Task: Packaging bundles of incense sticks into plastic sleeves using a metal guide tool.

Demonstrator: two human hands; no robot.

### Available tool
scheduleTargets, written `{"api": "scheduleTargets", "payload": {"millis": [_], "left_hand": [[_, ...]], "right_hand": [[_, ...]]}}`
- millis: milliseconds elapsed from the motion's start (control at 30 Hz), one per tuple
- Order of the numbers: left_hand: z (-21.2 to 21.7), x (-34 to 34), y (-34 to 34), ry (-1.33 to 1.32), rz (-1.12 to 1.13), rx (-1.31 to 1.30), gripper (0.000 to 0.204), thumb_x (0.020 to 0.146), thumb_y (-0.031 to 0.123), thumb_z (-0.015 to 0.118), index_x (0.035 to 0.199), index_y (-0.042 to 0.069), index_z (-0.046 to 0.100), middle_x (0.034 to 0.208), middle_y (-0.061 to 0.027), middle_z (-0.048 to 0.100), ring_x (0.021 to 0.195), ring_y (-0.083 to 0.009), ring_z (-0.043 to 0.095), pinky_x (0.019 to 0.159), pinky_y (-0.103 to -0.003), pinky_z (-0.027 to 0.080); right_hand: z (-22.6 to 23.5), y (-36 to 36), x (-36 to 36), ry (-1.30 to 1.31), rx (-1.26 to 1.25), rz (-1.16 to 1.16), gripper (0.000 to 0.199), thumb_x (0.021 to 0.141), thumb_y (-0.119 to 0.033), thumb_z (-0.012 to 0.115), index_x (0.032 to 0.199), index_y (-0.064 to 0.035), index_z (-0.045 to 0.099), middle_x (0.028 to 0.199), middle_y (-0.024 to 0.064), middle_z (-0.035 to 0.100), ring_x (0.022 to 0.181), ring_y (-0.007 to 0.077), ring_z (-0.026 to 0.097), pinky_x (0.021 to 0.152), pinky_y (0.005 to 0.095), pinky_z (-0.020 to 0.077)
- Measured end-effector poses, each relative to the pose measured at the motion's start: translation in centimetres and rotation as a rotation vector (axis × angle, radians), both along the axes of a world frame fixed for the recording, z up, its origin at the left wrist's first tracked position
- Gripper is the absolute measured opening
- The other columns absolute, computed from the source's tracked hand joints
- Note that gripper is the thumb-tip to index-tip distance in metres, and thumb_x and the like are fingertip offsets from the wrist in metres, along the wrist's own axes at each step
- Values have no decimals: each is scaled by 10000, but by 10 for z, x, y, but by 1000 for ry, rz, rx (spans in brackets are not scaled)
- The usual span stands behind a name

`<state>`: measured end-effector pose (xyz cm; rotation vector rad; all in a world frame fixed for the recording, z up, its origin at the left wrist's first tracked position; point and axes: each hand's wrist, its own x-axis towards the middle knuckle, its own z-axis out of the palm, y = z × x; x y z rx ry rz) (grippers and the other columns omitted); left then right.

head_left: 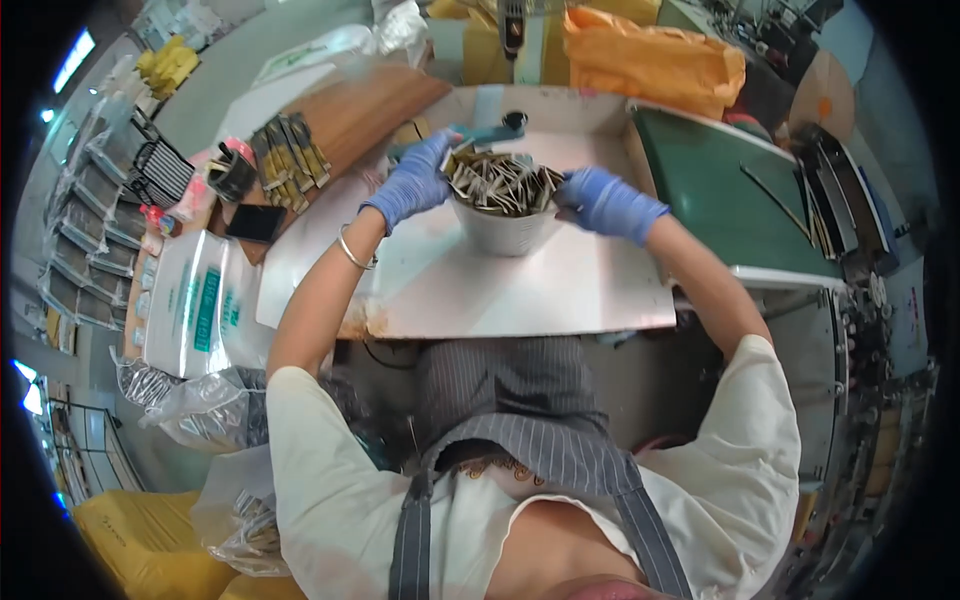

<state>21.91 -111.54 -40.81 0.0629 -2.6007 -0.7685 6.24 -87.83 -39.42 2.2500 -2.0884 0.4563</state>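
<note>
A white bucket stands in front of me on the white worktop, heaped with many thin, flat, brownish-grey strips. My left hand, in a blue glove, is closed at the left side of its rim. On the opposite side, my right hand, gloved too, has its fingers curled against the rim and the outermost strips. Parts of the fingertips on both sides are hidden. Just behind the bucket lies a teal tool with a dark round end, close to my left fingers.
On a brown board at left lie bundled strips and a black phone. A clear plastic pack sits at the left edge. An orange bag stands behind; a green panel lies at right. A tool hangs overhead.
</note>
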Motion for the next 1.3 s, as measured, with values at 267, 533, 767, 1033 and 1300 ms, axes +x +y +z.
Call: {"api": "scheduleTargets", "payload": {"millis": [267, 533, 767, 1033, 1300], "left_hand": [[51, 4, -32, -25, 71, 163, 57, 771, -10, 551, 800, 37, 566, 774, -36, 603, 575, -98, 542, 505, -239, 469], [52, 13, -3, 70, 139, 749, 65, 783, -28, 546, 782, 8, 600, 708, -50, 616, 543, -101, 595, 473, -210, 489], [18, 39, 60, 357, -145, 479, 327, 709, 71, 706, 993, 19, 553, 985, -87, 605, 839, -140, 609, 686, -242, 496], [-115, -29, 61, 76, -14, 983, 716, 549, 211, 857, 1155, 52, 509, 1039, -65, 619, 938, -148, 585, 831, -291, 473], [-181, -77, -9, 158, 84, 1245, 345, 643, 135, 780, 945, 68, 627, 849, 8, 622, 732, -100, 553, 684, -259, 459]], "right_hand": [[48, -28, -12, -313, -185, -20, 67, 728, 31, 615, 759, 20, 557, 716, 136, 543, 643, 268, 539, 634, 313, 457], [52, -28, 33, 215, -612, -323, 195, 694, -128, 691, 831, -65, 566, 835, 120, 513, 811, 322, 518, 652, 396, 453], [1, -31, 66, 123, -616, -264, 228, 702, -146, 650, 870, -57, 524, 794, 125, 534, 714, 301, 559, 628, 372, 445], [-46, -120, -48, -190, -548, -641, 206, 827, -250, 588, 915, -66, 564, 809, 205, 573, 757, 403, 563, 662, 446, 431], [-55, -223, -34, -554, -739, -495, 259, 839, -251, 581, 1007, -57, 559, 856, 151, 601, 793, 273, 593, 739, 333, 461]]}}
